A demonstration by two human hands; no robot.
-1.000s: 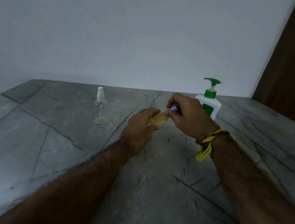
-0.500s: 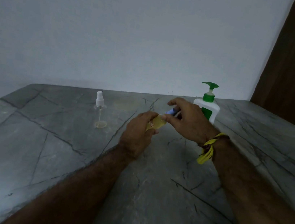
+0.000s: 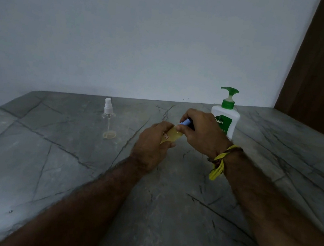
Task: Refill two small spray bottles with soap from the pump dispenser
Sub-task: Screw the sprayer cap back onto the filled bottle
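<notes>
Soap, yellowish, fills the small spray bottle (image 3: 172, 137) held tilted at the middle of the frame, just above the grey stone counter (image 3: 66, 172). That bottle looks done except for its blue cap (image 3: 186, 123), which by my reading is being screwed on or off; I cannot tell which from this one view. The second spray bottle (image 3: 109, 120), left of centre, stands upright with its white sprayer on and is clear almost all the way down, with only a thin yellowish layer at its base, so I judge it has yet to be refilled. The pump dispenser (image 3: 226, 115), white with a green head, stands upright on the counter right of centre, just behind the hands and touched by neither.

The left hand (image 3: 152, 144) wraps the filled bottle's lower body, fingers curled close around it and thumb across the front. The right hand (image 3: 201, 131), a yellow band (image 3: 218, 166) on its wrist, comes over the top, its fingers (image 3: 183, 128) bent and pinched tight on the blue cap.
</notes>
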